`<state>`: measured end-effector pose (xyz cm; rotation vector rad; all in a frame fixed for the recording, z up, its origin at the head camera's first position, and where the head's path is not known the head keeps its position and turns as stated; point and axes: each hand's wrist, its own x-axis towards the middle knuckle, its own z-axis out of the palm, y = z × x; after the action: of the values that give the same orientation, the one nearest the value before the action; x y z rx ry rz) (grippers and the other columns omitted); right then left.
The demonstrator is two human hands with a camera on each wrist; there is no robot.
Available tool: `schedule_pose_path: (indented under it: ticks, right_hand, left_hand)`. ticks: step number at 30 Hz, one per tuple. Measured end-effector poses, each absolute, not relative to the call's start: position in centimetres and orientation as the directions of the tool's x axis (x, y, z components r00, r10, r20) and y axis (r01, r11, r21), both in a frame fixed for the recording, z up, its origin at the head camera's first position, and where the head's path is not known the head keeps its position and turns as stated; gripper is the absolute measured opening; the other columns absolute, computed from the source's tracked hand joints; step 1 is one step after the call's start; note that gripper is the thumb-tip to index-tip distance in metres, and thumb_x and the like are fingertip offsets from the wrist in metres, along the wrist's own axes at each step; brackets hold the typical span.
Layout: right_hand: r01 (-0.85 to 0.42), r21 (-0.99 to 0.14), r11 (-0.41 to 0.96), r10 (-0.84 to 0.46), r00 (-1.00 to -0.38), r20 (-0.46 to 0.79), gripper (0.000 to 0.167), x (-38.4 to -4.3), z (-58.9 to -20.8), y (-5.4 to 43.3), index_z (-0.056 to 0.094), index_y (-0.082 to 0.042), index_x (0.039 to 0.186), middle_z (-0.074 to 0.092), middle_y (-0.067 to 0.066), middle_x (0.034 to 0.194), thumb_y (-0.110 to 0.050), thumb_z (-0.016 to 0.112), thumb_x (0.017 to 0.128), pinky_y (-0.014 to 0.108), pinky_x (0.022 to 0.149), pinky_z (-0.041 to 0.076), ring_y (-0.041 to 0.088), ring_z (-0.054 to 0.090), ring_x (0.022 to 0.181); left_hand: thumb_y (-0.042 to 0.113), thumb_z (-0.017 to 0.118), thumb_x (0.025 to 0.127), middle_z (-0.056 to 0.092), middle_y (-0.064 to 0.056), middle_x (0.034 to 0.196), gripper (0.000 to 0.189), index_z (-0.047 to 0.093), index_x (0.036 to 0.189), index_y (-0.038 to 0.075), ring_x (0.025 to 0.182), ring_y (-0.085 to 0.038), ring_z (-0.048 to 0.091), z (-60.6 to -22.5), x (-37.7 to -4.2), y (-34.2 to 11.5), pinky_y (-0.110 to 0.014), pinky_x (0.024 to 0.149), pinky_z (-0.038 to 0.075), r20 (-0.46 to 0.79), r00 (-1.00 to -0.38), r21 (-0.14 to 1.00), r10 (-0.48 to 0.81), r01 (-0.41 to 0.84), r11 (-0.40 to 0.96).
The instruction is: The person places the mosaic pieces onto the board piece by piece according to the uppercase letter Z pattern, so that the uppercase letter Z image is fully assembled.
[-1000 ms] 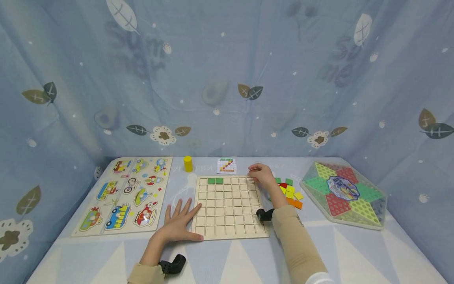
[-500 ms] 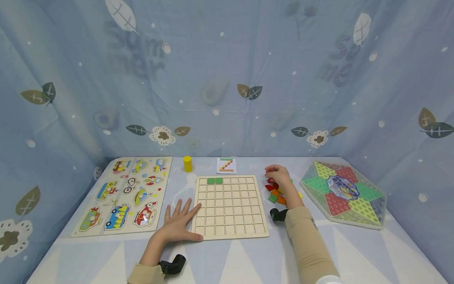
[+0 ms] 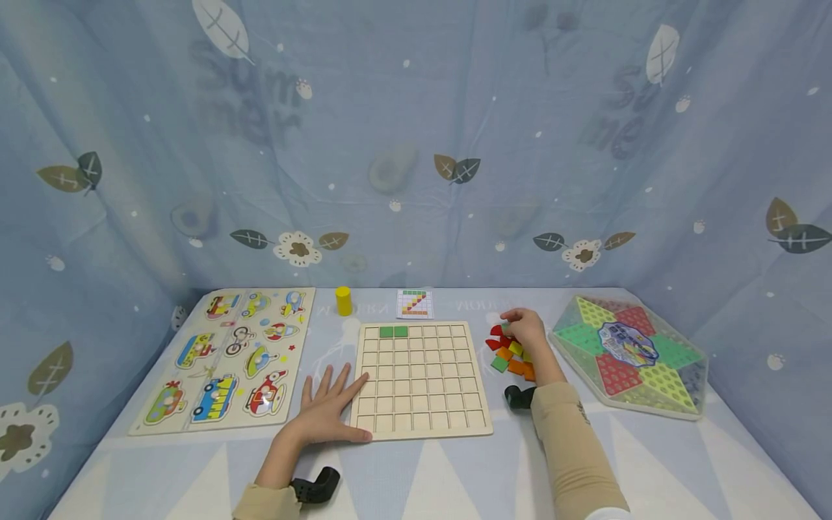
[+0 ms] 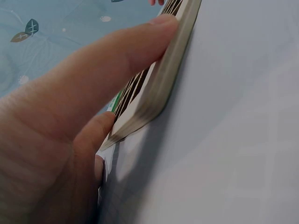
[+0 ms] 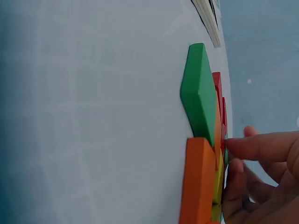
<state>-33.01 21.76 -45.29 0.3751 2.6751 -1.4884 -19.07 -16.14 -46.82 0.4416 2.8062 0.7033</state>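
A pale wooden grid board (image 3: 419, 375) lies in the middle of the table, two green square tiles (image 3: 393, 331) side by side in its top row. Spread across its lower left edge, my left hand (image 3: 328, 413) rests with straight fingers; in the left wrist view the thumb (image 4: 126, 51) lies on the board's rim. Right of the board is a pile of red, orange, yellow and green tiles (image 3: 504, 353). At the pile's far side, my right hand (image 3: 528, 331) pinches a green tile (image 3: 505, 328), largely hidden by the fingers. An orange tile (image 5: 198, 182) appears close up in the right wrist view.
A pattern card (image 3: 414, 304) and a yellow cylinder (image 3: 344, 301) stand behind the board. On the left lies a vehicle puzzle board (image 3: 227, 361); at the right, a hexagonal star-patterned game board (image 3: 629, 354). A blue printed curtain (image 3: 416, 144) closes off the back.
My right hand has moved right from the board's upper right corner to the loose tiles, its fingers now lower at the green one. The left hand stays in place.
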Motion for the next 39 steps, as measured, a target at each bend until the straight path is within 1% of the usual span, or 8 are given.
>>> schedule_pose_path:
  ticks: [4, 9, 16, 19, 22, 27, 34, 39]
  right_hand:
    - [0.249, -0.777, 0.578, 0.191, -0.967, -0.167, 0.029, -32.9, -45.2, 21.8, 0.063, -0.001, 0.106, 0.057, 0.019, 0.111, 0.005, 0.054, 0.08, 0.03, 0.072, 0.051, 0.028, 0.052, 0.083]
    - [0.259, -0.766, 0.589, 0.184, -0.965, -0.185, 0.028, -32.9, -44.9, 21.7, 0.063, -0.002, 0.106, 0.056, 0.019, 0.11, 0.006, 0.054, 0.08, 0.027, 0.067, 0.051, 0.027, 0.052, 0.08]
    - [0.258, -0.779, 0.571, 0.186, -0.965, -0.183, 0.031, -32.8, -44.6, 21.6, 0.061, -0.002, 0.11, 0.052, 0.017, 0.097, 0.005, 0.058, 0.08, 0.024, 0.06, 0.049, 0.025, 0.05, 0.072]
    - [0.26, -0.805, 0.534, 0.212, -0.962, -0.17, 0.031, -32.8, -44.5, 21.3, 0.06, -0.002, 0.111, 0.053, 0.017, 0.098, 0.003, 0.061, 0.08, 0.024, 0.061, 0.05, 0.024, 0.051, 0.072]
    - [0.256, -0.847, 0.466, 0.231, -0.959, -0.164, 0.031, -32.8, -44.2, 20.8, 0.057, -0.002, 0.11, 0.056, 0.017, 0.1, -0.004, 0.067, 0.08, 0.025, 0.064, 0.051, 0.023, 0.054, 0.071]
    - [0.216, -0.894, 0.392, 0.226, -0.965, -0.134, 0.033, -33.0, -44.0, 19.7, 0.054, -0.003, 0.105, 0.06, 0.014, 0.092, -0.016, 0.071, 0.08, 0.027, 0.068, 0.053, 0.024, 0.06, 0.071]
    - [0.171, -0.939, 0.298, 0.123, -0.982, -0.14, 0.03, -32.9, -44.2, 17.2, 0.057, -0.001, 0.107, 0.063, 0.008, 0.086, -0.015, 0.068, 0.083, 0.033, 0.067, 0.054, 0.026, 0.063, 0.077]
    - [0.167, -0.955, 0.247, 0.04, -0.986, -0.162, 0.026, -32.8, -44.4, 15.2, 0.06, -0.002, 0.108, 0.065, 0.009, 0.083, -0.015, 0.066, 0.086, 0.028, 0.06, 0.053, 0.023, 0.065, 0.07]
  left_hand:
    - [0.063, 0.073, 0.059, 0.011, -0.018, 0.153, 0.106, 0.031, 0.145, 0.018, 0.138, -0.044, -0.006, -46.9, -19.1, -16.1, -0.063, 0.104, -0.012, -0.135, -0.931, 0.493, 0.338, 0.233, 0.838]
    - [0.063, 0.073, 0.059, 0.01, -0.018, 0.153, 0.106, 0.031, 0.145, 0.018, 0.138, -0.044, -0.006, -46.8, -19.2, -16.1, -0.063, 0.104, -0.013, -0.132, -0.931, 0.494, 0.342, 0.237, 0.837]
    - [0.063, 0.073, 0.059, 0.01, -0.019, 0.153, 0.106, 0.031, 0.145, 0.018, 0.138, -0.044, -0.006, -46.8, -19.2, -16.2, -0.063, 0.103, -0.013, -0.129, -0.931, 0.488, 0.341, 0.24, 0.839]
    - [0.063, 0.073, 0.059, 0.011, -0.019, 0.153, 0.106, 0.031, 0.145, 0.018, 0.138, -0.044, -0.006, -46.8, -19.2, -16.2, -0.063, 0.103, -0.012, -0.13, -0.931, 0.489, 0.34, 0.238, 0.839]
    - [0.063, 0.073, 0.059, 0.01, -0.019, 0.153, 0.106, 0.031, 0.145, 0.018, 0.138, -0.044, -0.006, -46.7, -19.2, -16.2, -0.063, 0.103, -0.012, -0.134, -0.932, 0.489, 0.338, 0.234, 0.84]
    - [0.063, 0.073, 0.058, 0.01, -0.018, 0.153, 0.106, 0.031, 0.145, 0.018, 0.138, -0.044, -0.007, -46.8, -19.3, -16.2, -0.062, 0.103, -0.013, -0.136, -0.932, 0.491, 0.337, 0.232, 0.84]
    - [0.063, 0.073, 0.059, 0.01, -0.018, 0.153, 0.106, 0.031, 0.145, 0.019, 0.138, -0.044, -0.007, -46.9, -19.4, -16.2, -0.062, 0.104, -0.013, -0.138, -0.931, 0.485, 0.338, 0.234, 0.843]
    - [0.063, 0.074, 0.059, 0.01, -0.018, 0.153, 0.106, 0.031, 0.145, 0.018, 0.138, -0.044, -0.007, -46.9, -19.2, -16.2, -0.063, 0.103, -0.013, -0.144, -0.93, 0.49, 0.337, 0.229, 0.841]
